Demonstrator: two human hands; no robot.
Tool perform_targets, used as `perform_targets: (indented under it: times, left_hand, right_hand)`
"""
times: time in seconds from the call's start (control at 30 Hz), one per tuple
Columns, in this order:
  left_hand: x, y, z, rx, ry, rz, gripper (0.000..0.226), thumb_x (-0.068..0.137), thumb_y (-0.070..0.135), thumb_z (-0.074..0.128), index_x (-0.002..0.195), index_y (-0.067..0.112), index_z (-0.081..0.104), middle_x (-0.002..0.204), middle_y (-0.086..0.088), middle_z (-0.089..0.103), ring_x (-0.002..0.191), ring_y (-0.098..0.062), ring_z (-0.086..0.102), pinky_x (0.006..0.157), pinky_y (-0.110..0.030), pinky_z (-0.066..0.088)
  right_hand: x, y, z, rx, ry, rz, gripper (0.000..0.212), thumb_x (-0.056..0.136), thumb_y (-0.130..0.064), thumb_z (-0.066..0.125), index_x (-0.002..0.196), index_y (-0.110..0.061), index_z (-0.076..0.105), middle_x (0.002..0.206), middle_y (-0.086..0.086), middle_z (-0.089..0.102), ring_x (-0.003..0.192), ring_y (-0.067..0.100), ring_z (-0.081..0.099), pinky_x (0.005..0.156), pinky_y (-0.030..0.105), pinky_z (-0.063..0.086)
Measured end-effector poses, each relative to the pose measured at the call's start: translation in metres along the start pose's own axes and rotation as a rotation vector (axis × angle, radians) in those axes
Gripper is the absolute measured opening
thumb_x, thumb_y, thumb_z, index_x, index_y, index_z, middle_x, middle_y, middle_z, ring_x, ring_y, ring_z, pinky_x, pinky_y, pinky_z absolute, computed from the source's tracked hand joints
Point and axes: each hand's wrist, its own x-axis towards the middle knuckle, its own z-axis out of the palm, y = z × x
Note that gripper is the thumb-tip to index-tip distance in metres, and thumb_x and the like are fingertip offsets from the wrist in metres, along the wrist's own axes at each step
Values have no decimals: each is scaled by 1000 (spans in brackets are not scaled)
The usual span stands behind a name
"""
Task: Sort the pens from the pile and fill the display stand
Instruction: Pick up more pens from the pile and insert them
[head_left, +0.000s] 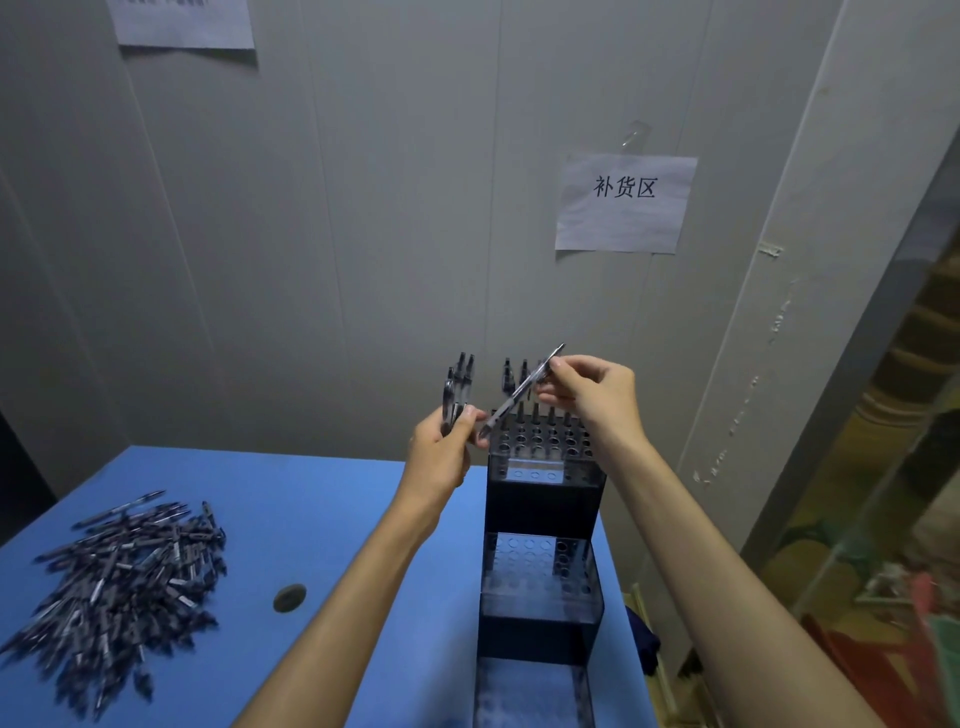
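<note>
A stepped dark display stand (540, 525) with rows of holes stands on the blue table (291, 499). Several pens (524, 410) stand upright in its top tier. My left hand (441, 447) grips a small bunch of pens (457, 387) pointing upward, left of the stand's top. My right hand (592, 389) pinches a single pen (519, 392) held at a slant above the top tier, its lower tip near my left fingers. A large pile of dark pens (119, 587) lies at the table's left.
A small dark round disc (289, 597) lies on the table between the pile and the stand. A grey panel wall carries a paper sign (626, 202) behind the stand. Cluttered goods (883, 571) sit beyond the table's right edge.
</note>
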Motion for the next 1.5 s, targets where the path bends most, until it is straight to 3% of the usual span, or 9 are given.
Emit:
perform_targets:
  times: [0.1, 0.23, 0.4, 0.57, 0.87, 1.13, 1.3, 1.4, 1.5]
  left_hand:
    - [0, -1, -4, 7, 1, -13, 22, 107, 29, 48, 106, 14, 64, 66, 4, 52, 50, -7, 35, 45, -20, 28]
    - [1, -2, -6, 17, 7, 10, 20, 107, 31, 47, 95, 15, 47, 68, 4, 50, 52, -7, 33, 45, -20, 27]
    - [2, -1, -6, 1, 32, 60, 23, 106, 34, 50, 103, 12, 55, 62, 8, 47, 51, -6, 36, 44, -19, 28]
    - [4, -2, -6, 13, 54, 85, 27, 104, 42, 51, 107, 17, 62, 62, 8, 50, 52, -6, 39, 43, -19, 29]
    - [7, -3, -6, -47, 53, 53, 21, 109, 29, 43, 109, 13, 57, 72, 2, 55, 50, -8, 32, 44, -21, 26]
    - [5, 2, 3, -121, 52, 67, 24, 101, 29, 61, 104, 6, 66, 73, 1, 58, 47, -10, 40, 42, -20, 30]
    - [2, 9, 14, -86, 35, 105, 11, 95, 26, 70, 96, 15, 71, 73, -6, 61, 51, -13, 47, 45, -19, 38]
    - [1, 9, 21, -44, 16, 125, 9, 93, 26, 73, 95, 18, 72, 68, 7, 65, 57, -8, 55, 51, -18, 43]
    - [3, 6, 25, 13, 47, 139, 11, 87, 28, 79, 96, 26, 73, 84, 9, 75, 77, -5, 69, 68, -22, 52]
  right_hand:
    - [6, -3, -6, -85, 81, -105, 12, 96, -9, 64, 95, -3, 75, 82, 14, 76, 78, 28, 75, 75, 35, 62]
    - [11, -3, -7, -411, 129, -324, 12, 95, -17, 66, 100, -14, 77, 79, -1, 76, 73, 13, 73, 78, 33, 62]
    - [8, 0, 0, -576, 119, -452, 19, 95, -19, 67, 111, -12, 76, 88, -4, 76, 79, 4, 71, 82, 26, 59]
    - [8, 10, 4, -623, 71, -461, 19, 94, -18, 69, 111, -11, 76, 92, -2, 76, 82, 6, 71, 84, 29, 59]
    - [-1, 31, 5, -725, 4, -413, 16, 92, -18, 71, 105, -11, 77, 86, -3, 76, 79, 2, 69, 84, 29, 60]
    - [0, 19, -4, -754, 16, -409, 19, 89, -28, 74, 99, -13, 79, 84, -3, 76, 76, 2, 69, 82, 28, 60]
    - [-7, 3, -5, -605, -64, -362, 19, 92, -31, 71, 102, -17, 78, 84, -9, 75, 77, 2, 70, 80, 26, 60]
    - [-10, -3, -5, -471, -104, -289, 19, 92, -34, 70, 100, -18, 78, 82, -7, 76, 76, 6, 72, 77, 30, 61]
    - [-11, -4, -5, -425, -71, -258, 23, 90, -40, 72, 91, -18, 78, 76, -5, 76, 72, 11, 73, 72, 33, 63]
